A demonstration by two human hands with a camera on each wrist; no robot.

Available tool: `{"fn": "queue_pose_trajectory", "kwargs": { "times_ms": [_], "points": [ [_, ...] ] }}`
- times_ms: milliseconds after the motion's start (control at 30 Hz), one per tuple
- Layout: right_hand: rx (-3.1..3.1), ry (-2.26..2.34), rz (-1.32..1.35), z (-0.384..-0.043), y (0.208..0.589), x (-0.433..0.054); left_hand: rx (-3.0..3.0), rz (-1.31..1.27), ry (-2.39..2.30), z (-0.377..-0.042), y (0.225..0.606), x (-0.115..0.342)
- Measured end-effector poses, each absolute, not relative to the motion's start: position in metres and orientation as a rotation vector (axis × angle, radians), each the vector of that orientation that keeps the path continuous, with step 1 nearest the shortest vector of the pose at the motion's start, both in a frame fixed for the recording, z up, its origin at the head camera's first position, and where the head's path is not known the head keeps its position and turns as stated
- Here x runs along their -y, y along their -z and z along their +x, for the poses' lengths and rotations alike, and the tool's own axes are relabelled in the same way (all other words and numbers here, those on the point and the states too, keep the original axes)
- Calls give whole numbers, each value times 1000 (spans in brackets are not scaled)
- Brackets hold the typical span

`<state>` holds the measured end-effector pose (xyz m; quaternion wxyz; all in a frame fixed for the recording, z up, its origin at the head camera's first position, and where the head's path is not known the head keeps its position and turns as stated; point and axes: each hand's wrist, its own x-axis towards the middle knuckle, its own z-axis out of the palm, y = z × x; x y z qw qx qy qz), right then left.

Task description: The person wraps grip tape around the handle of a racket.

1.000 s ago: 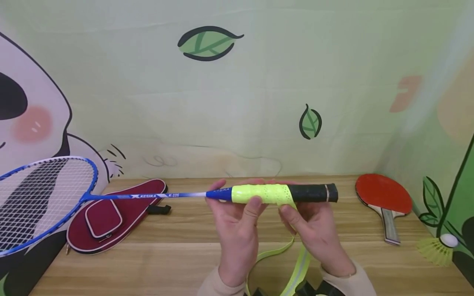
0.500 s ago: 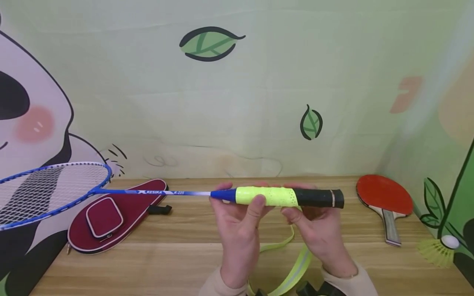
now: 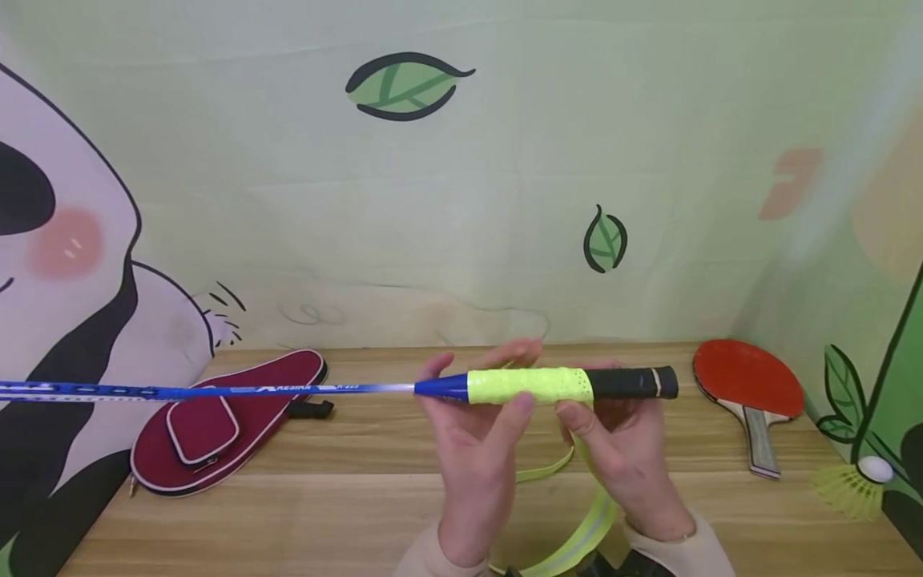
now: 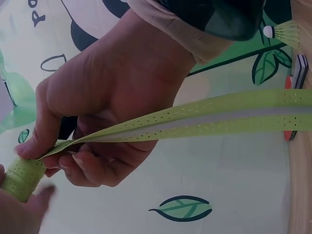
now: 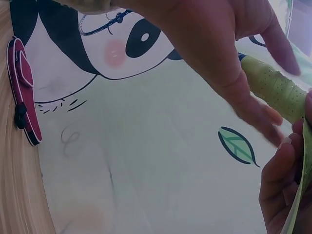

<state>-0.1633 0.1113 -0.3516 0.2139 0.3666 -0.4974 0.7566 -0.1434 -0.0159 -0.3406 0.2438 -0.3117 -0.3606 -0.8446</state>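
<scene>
A blue badminton racket (image 3: 441, 389) lies level across the head view, its head turned edge-on at the left. Yellow overgrip tape (image 3: 537, 383) covers the front half of its handle; the black butt end (image 3: 630, 383) is bare. My left hand (image 3: 472, 473) is under the blue cone and wrapped part, its fingers loosened and spread behind the handle, as the right wrist view confirms. My right hand (image 3: 634, 469) pinches the tape against the handle at the wrap's edge, thumb in front, fingers curled behind. From there the loose strip (image 4: 219, 114) runs off, perforated along both sides.
On the wooden table (image 3: 346, 513), a maroon paddle case (image 3: 245, 417) lies at the left. A red table tennis paddle (image 3: 746, 377) and a yellow shuttlecock (image 3: 858, 485) are at the right. A printed backdrop (image 3: 505, 200) stands behind. Loose tape curves below my hands.
The racket has turned about its shaft, from strings showing to edge-on, and shifted slightly right. My left fingers have loosened and lifted off the wrap. My right hand keeps its pinch.
</scene>
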Motion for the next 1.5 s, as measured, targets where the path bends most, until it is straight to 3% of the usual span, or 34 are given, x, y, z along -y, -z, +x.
{"fn": "queue_pose_trajectory", "kwargs": {
  "times_ms": [467,767,1000,1500],
  "points": [
    [1724,-2466,618,-154,349,-106,983,-844,2193,-152,339,27],
    [1771,-2464,661,-143,341,-108,967,-826,2185,-153,339,29],
    [1840,-2329,546,-134,334,-106,972,-833,2161,-149,338,29],
    [1806,-2203,579,-148,344,-100,1000,-741,2220,-144,338,23]
  ]
}}
